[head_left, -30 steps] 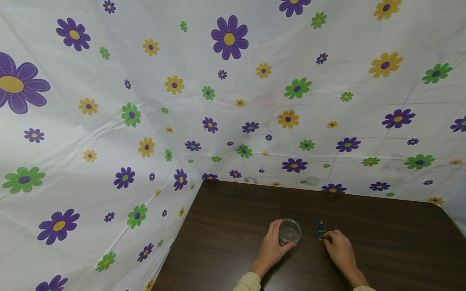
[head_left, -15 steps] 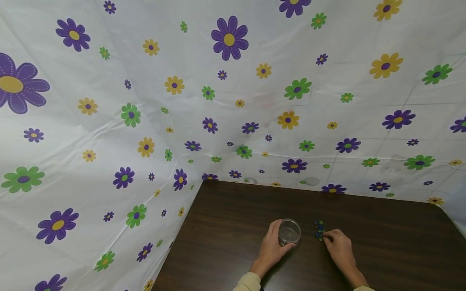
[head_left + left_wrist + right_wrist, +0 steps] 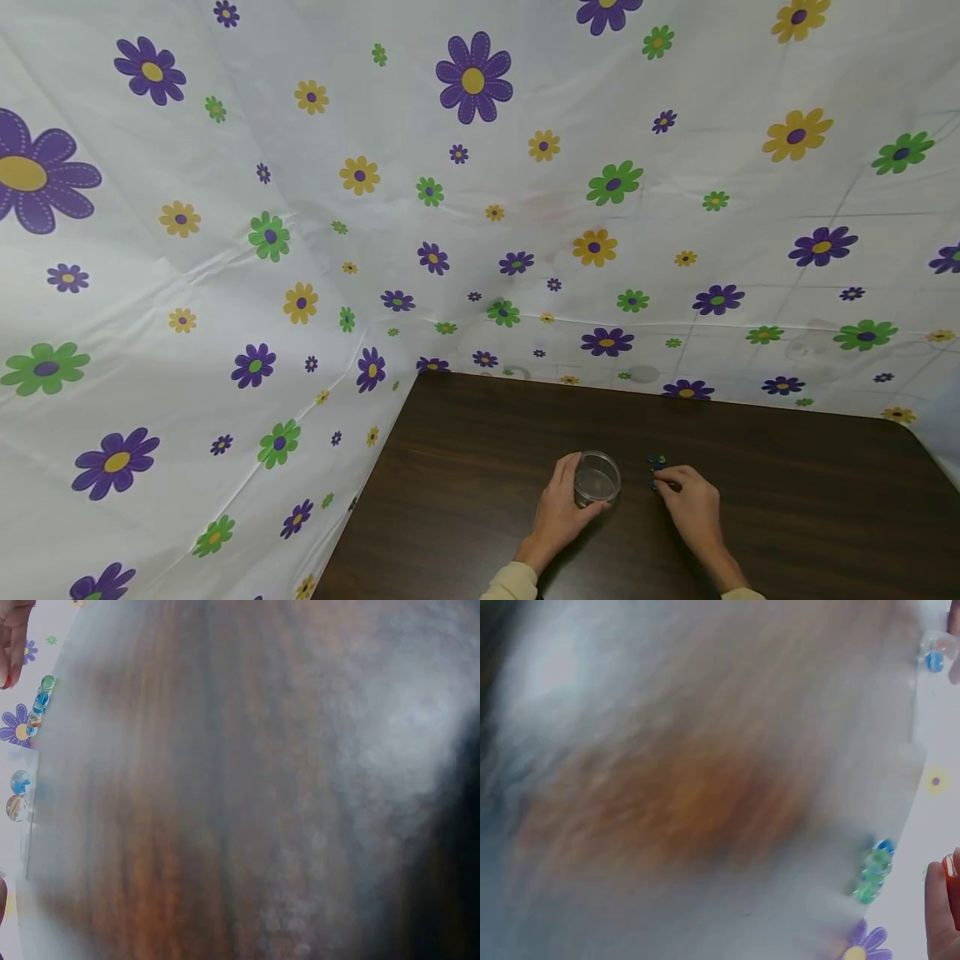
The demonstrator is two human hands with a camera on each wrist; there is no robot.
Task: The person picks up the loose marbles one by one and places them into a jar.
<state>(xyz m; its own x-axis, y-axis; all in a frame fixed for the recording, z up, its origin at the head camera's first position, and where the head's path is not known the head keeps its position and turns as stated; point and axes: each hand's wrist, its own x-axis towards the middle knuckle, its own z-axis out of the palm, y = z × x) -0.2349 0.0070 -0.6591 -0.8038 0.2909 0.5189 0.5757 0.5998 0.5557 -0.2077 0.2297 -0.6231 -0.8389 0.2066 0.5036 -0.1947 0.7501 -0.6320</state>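
Head view: A person's left hand grips a clear round container on a dark surface; the right hand, thumb and finger together, is at a small cluster of marbles between the 2 hands. Left wrist view: 2 marbles show inside the container. Right wrist view: Fingers appear to pinch 1 red-and-white marble, best lowered below the rim before release, the container held steady.

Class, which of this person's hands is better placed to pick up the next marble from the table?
Probably the right hand: it is already at the loose marbles, whereas the left hand is occupied, gripping the clear dish to their left.
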